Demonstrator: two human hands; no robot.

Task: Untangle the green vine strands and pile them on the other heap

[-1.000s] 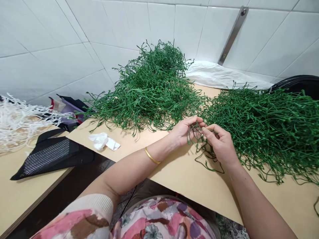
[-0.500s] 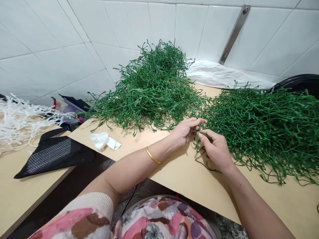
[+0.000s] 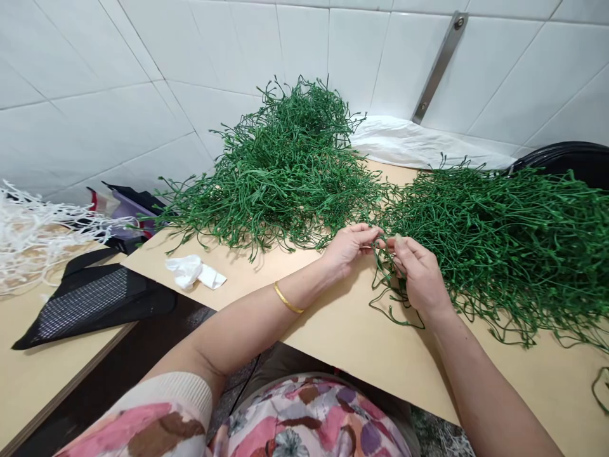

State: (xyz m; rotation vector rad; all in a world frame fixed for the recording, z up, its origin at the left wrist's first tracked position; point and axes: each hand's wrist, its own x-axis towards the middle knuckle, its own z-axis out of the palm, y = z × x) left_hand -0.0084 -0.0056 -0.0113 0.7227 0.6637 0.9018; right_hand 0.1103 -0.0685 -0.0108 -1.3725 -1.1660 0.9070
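Note:
Near the middle of the table [image 3: 333, 324], my left hand [image 3: 349, 249] pinches a thin green cord [image 3: 375, 260] between thumb and fingers. My right hand [image 3: 421, 273] is just beside it, thumb and forefinger closed on the same cord. Slack green strands hang below the fingers and curl on the tabletop. Behind and left of my hands rises a tangled heap of green cords [image 3: 285, 171] with small knobbed ends. A second heap of green cords [image 3: 514, 241] spreads to the right, close to my right hand. The exact point of grip is partly hidden by my fingers.
A crumpled white tissue [image 3: 188, 271] lies left of my left forearm. Further left are a black mesh piece [image 3: 90, 298] and a heap of white cords [image 3: 38, 235] on another table. White cloth [image 3: 419, 143] lies along the tiled wall; a black round object [image 3: 566, 162] sits back right.
My right hand has turned and lifted slightly, its fingertips now drawn up beside the left thumb. My left hand keeps its pinch. The whole view has shifted slightly.

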